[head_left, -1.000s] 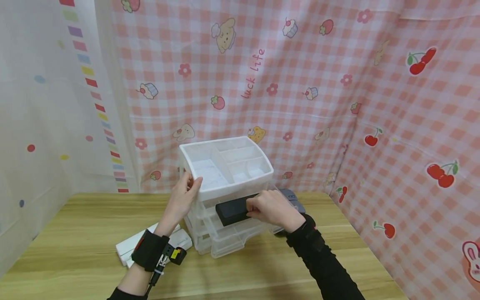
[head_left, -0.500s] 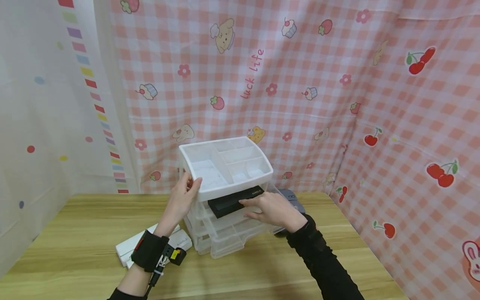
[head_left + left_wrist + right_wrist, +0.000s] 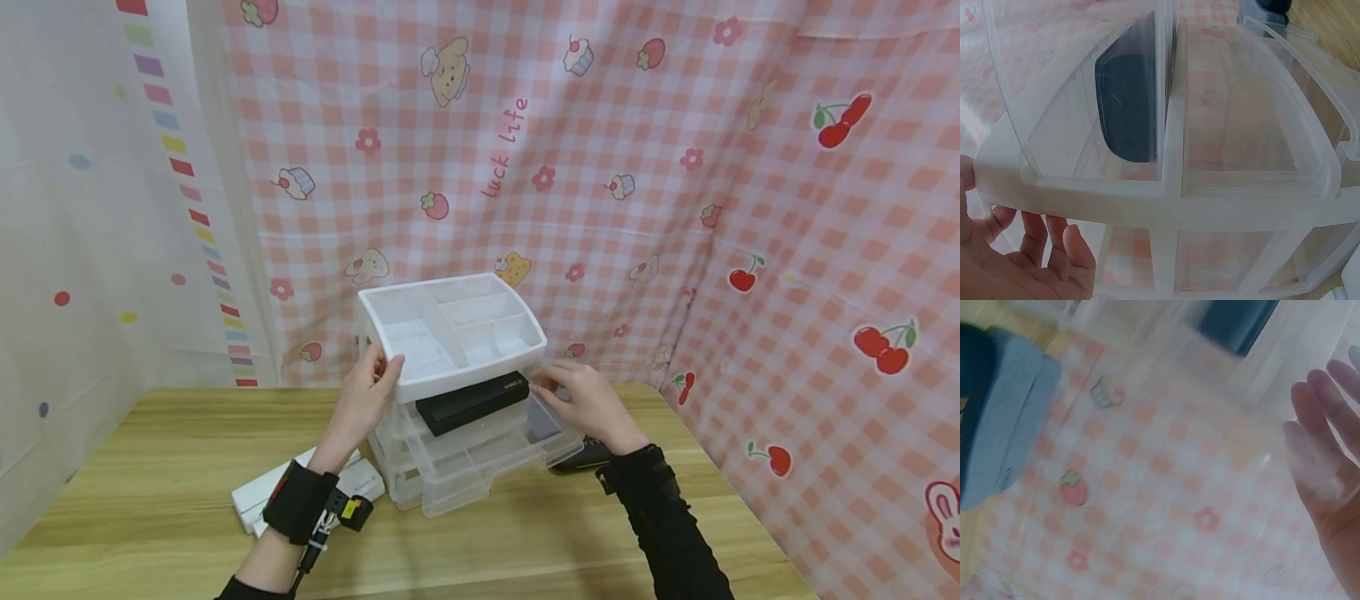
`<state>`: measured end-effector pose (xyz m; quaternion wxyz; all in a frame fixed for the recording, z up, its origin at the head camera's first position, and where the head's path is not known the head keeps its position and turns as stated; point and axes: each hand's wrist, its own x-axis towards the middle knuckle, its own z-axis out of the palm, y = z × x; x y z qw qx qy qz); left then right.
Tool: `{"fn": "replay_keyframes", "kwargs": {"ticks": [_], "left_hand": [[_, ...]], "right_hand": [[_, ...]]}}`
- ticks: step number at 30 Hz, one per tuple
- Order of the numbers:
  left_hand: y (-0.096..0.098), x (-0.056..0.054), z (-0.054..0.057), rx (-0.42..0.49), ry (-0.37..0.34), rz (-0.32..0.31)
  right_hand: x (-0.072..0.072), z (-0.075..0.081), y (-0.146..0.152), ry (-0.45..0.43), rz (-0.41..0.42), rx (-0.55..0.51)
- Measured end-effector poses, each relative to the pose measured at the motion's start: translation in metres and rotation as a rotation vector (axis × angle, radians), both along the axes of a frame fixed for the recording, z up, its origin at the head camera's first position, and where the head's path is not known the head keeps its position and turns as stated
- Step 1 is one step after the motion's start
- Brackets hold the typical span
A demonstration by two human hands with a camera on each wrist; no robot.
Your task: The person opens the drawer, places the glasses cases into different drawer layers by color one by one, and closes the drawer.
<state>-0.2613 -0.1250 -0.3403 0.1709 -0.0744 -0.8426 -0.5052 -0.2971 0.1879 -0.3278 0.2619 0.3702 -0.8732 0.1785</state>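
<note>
A white and clear plastic drawer organizer stands on the table, its top tray divided into several compartments. My left hand grips the left edge of its top; in the left wrist view, the fingertips lie against the white frame. Inside a pulled-out clear drawer, under the top tray, lies a black oblong case with small lettering. Loosely bent, my right hand is beside the organizer's right side, apart from the case. In the right wrist view the right hand holds nothing; whether it touches clear plastic, I cannot tell.
White oblong cases lie left of the organizer, partly behind my left wrist. At its right lies a black case; a grey-blue case shows beside it in the right wrist view. A checked curtain hangs behind.
The black case has slid back and flatter into the drawer. My right hand has let go of it and moved right. My left hand has stayed at the organizer's edge.
</note>
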Motion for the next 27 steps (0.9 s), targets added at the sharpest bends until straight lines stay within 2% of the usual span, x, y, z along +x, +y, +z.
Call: {"fn": "replay_keyframes", "kwargs": {"ticks": [7, 11, 17, 21, 27], "left_hand": [[-0.001, 0.001, -0.001, -0.005, -0.016, -0.007], [-0.001, 0.0, -0.001, -0.005, -0.019, -0.012], [-0.001, 0.0, 0.0, -0.007, -0.024, -0.009], [-0.001, 0.001, 0.001, -0.008, -0.019, -0.01], [0.0, -0.001, -0.001, -0.01, -0.016, 0.0]], "right_hand": [[-0.014, -0.009, 0.027, -0.079, -0.063, -0.137], [-0.02, -0.017, 0.038, -0.131, -0.116, -0.179], [-0.027, -0.031, 0.05, -0.244, -0.135, -0.225], [-0.031, -0.047, 0.059, -0.319, -0.168, -0.157], [-0.035, -0.073, 0.073, -0.412, -0.26, 0.04]]}}
